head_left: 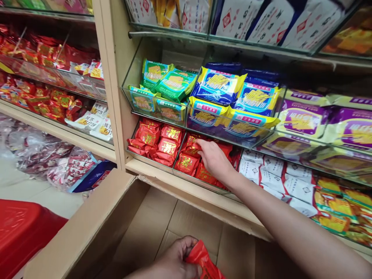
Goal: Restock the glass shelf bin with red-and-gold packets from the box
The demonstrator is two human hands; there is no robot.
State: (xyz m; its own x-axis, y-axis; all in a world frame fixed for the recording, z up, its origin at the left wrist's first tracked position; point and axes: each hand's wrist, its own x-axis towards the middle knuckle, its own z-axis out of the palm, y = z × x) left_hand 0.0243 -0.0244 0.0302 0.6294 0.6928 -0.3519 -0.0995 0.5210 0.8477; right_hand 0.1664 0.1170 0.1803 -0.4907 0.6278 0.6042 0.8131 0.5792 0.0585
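Observation:
My left hand (177,257) is closed around a shiny red snack packet (205,261), low over the inside of a cardboard box (151,217). My right hand (213,155) reaches across the box into a clear-walled shelf bin of red packets with gold print (186,164). Its thumb and index finger are bent together at a red packet (192,144) in that bin; the other fingers are partly hidden. A divider separates this bin from another one with similar red packets (167,147) on the left.
Above hang bins of green packets (177,83), blue-yellow packets (217,87) and purple packets (302,118). White packets (273,166) lie right of the red ones. A wooden upright (109,77) parts the shelves. A red plastic object (26,228) and plastic-wrapped goods (43,155) are on the left.

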